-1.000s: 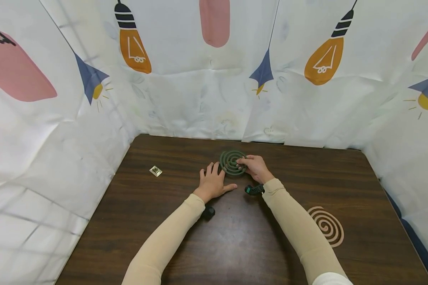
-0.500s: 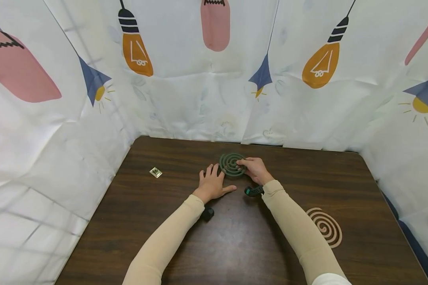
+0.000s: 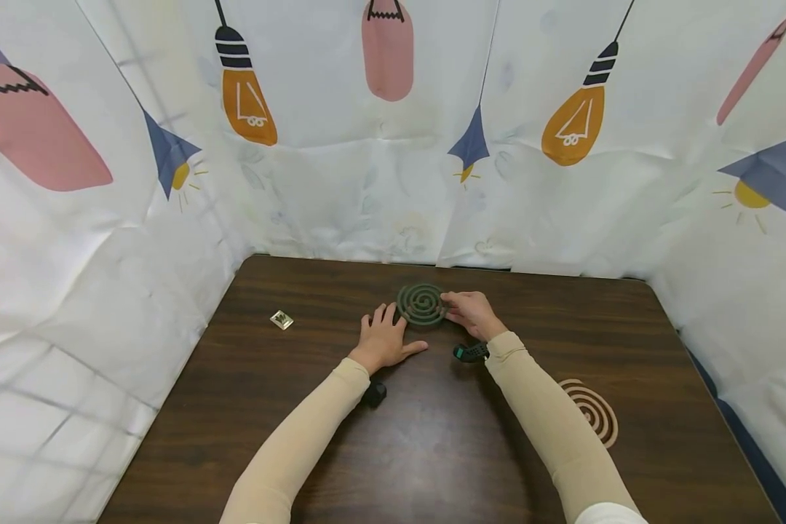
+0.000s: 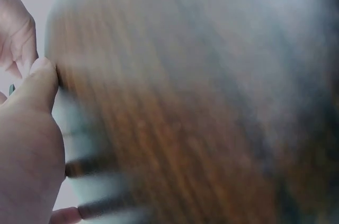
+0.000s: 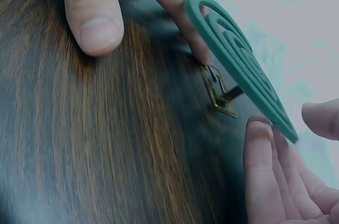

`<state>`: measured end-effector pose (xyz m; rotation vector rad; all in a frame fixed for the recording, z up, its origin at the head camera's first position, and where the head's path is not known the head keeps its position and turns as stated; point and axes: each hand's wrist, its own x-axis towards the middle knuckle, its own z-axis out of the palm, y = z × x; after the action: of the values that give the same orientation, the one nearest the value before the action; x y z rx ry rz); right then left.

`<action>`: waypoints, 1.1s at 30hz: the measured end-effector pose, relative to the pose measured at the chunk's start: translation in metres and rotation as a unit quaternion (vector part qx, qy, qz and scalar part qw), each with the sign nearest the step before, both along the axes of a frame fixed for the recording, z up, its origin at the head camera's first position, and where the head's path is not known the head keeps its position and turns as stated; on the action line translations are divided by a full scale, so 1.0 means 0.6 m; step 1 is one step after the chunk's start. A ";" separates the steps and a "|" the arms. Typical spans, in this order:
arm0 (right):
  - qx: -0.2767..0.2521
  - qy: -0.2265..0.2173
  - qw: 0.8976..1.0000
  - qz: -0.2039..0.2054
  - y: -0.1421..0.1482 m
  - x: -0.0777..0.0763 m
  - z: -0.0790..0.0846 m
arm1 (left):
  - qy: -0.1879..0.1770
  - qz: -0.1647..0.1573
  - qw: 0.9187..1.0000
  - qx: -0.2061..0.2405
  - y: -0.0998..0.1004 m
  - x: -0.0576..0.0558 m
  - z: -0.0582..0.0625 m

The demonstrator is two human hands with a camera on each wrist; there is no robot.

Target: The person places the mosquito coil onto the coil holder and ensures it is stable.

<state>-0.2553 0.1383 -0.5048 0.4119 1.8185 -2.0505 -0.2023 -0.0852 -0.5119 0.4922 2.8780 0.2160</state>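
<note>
Green spiral coil (image 5: 239, 65) sits upper middle of the head view, on a metal stand (image 5: 229, 96). Our left hand (image 3: 381, 340) is flat, fingers spread, one fingertip at the stand. Our right hand (image 3: 473, 313) is loose at the coil's right edge, thumb clear; fingertip contact unclear. Likely we're seating the coil; next calls for a balance check. No legible writing.

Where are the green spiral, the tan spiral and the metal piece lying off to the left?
Green spiral (image 5: 238, 73): right wrist view, on its outer ring.
Tan spiral (image 3: 594, 412): head view, on its visible rings.
Metal piece (image 3: 282, 319): head view, on its middle.
</note>
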 end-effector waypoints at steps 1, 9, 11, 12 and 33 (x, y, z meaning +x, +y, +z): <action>-0.007 -0.001 1.000 -0.004 0.003 0.001 0.001 | -0.001 -0.002 1.000 -0.002 0.000 -0.001 -0.002; -0.043 0.008 0.999 -0.013 0.025 0.009 0.010 | -0.014 -0.007 1.000 -0.001 -0.009 -0.003 -0.001; -0.045 0.006 0.999 -0.013 0.031 0.011 0.011 | -0.015 -0.007 1.000 0.010 -0.012 -0.002 -0.002; -0.046 0.006 0.999 -0.013 0.034 0.012 0.011 | -0.015 -0.006 1.000 0.016 -0.014 -0.001 -0.001; -0.020 0.035 0.999 0.017 0.081 0.044 0.040 | 0.012 -0.008 0.999 0.029 -0.066 0.020 0.020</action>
<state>-0.2286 0.1872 -0.4811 0.2992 1.8084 -2.0984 -0.1905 -0.1249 -0.4997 0.5319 2.8961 0.2933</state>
